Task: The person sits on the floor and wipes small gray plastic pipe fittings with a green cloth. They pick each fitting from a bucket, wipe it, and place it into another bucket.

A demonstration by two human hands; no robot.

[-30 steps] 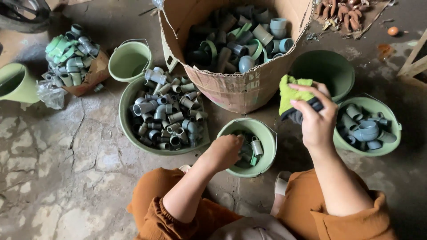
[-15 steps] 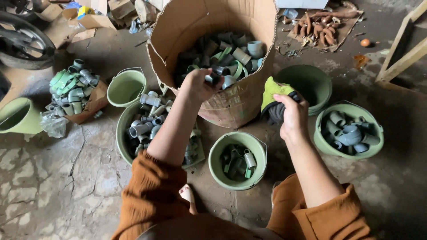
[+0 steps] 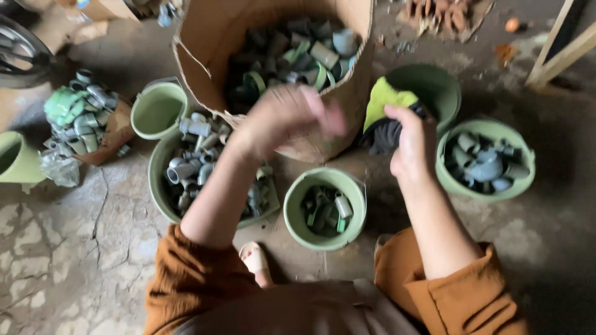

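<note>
My left hand (image 3: pixel 292 121) is blurred in front of the torn brown cardboard box (image 3: pixel 205 56), which is full of grey and green pipe fittings (image 3: pixel 298 53). I cannot tell whether it holds one. My right hand (image 3: pixel 410 142) grips a yellow-green and black cloth (image 3: pixel 383 115) beside the box. Below both hands stands a small green bowl (image 3: pixel 297 214) with a few fittings. A larger green basin (image 3: pixel 156 186) of grey fittings lies under my left forearm.
A green bowl (image 3: pixel 515 189) of grey elbows sits at right, with an empty green bowl (image 3: pixel 444 87) behind it. A green bucket (image 3: pixel 158 108), a pile of fittings (image 3: pixel 77 115), a green pot (image 3: pixel 15 158) and a tyre (image 3: pixel 18 53) are at left. Wooden battens (image 3: pixel 562 53) stand at top right.
My left hand went from the small bowl up into the box, and has now come back out towards me. My right hand keeps hold of the cloth.
</note>
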